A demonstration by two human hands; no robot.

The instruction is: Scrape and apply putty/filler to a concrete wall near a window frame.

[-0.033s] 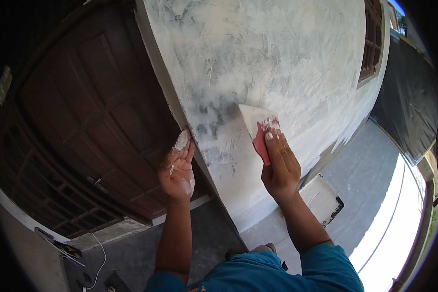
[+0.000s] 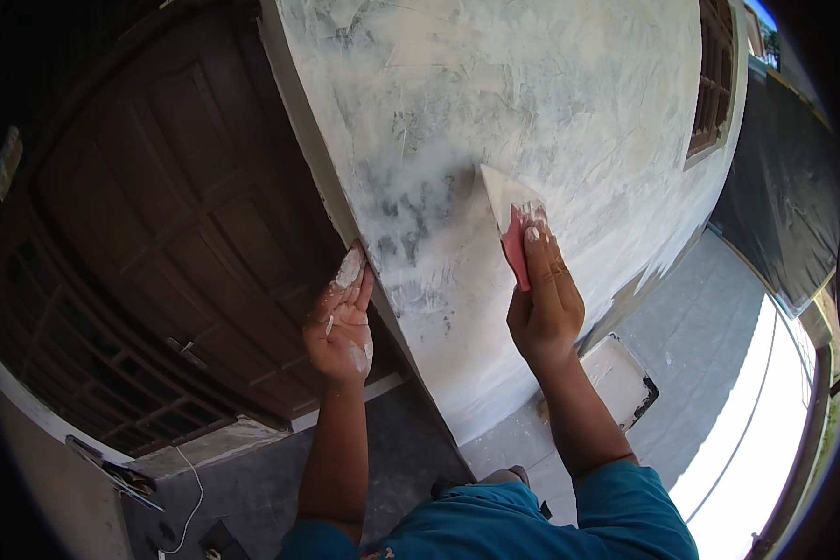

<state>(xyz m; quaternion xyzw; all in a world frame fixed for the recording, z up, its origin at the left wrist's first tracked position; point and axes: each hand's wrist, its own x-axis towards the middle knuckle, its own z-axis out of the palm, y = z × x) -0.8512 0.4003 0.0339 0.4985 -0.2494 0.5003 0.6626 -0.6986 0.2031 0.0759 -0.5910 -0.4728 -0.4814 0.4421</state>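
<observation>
My right hand [image 2: 549,308] grips a putty knife [image 2: 514,245] by its red handle. The wide, whitish blade is laid against the wall [image 2: 457,103], which carries uneven white filler with grey patches showing through. White filler also clings to the blade and to the fingertips. At the wall's left corner edge, my left hand [image 2: 343,327] is open, palm turned up, with fingers stretched and their tips at the edge. It holds nothing, and white smears mark its fingers and palm.
A dark brown panelled door [image 2: 196,215] stands left of the wall corner. On the grey tiled floor, a shallow white tray [image 2: 616,369] lies beyond my right forearm. A barred window [image 2: 712,75] is set in the wall at upper right. A white cord [image 2: 199,495] runs along the lower left.
My right hand and the putty knife have moved up the wall and slightly to the right. My left hand has stayed in place.
</observation>
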